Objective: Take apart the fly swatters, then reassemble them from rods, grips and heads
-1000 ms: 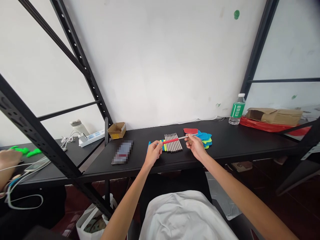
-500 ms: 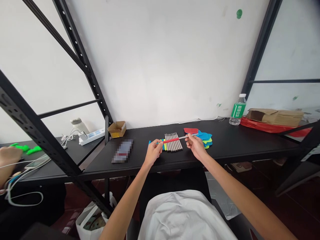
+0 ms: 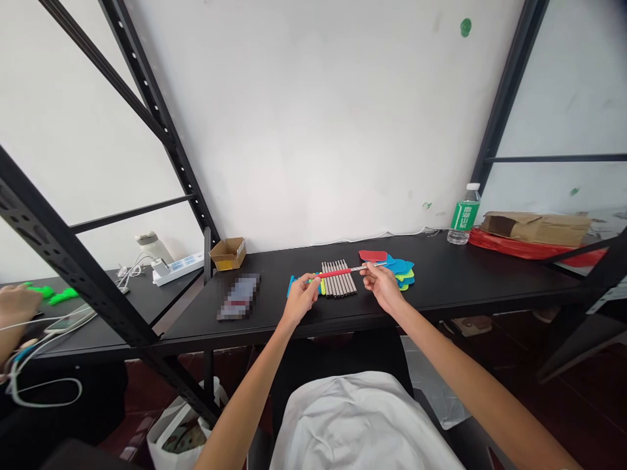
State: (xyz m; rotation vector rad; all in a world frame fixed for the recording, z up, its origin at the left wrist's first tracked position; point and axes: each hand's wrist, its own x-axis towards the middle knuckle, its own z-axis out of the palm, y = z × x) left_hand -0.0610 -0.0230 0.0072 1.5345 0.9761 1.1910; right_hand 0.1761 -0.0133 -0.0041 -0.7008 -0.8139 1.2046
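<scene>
A slim metal rod with a red handle [image 3: 336,273] is stretched level between my two hands, above the dark tabletop. My left hand [image 3: 302,297] pinches the red end, while the fingers of my right hand [image 3: 382,284] close on the metal end. Below the rod, several grey metal rods [image 3: 340,286] lie side by side in a row. Blue and yellow-green handles [image 3: 290,286] lie beside them, partly hidden by my left hand. Just past my right hand is a pile of flat blue, yellow-green and red plastic pieces [image 3: 401,266], some with small holes.
A small cardboard box [image 3: 228,253] and a blurred phone-like device [image 3: 239,297] are on the left. At the right stand a water bottle [image 3: 464,215] and a brown package [image 3: 536,228] on red plastic. Black shelf posts [image 3: 68,254] flank the table. Another person's hand [image 3: 19,307] is at far left.
My hands and the red-handled rod hold almost the same position. The whole view has shifted slightly, and a little more of the blue handle shows beside my left hand.
</scene>
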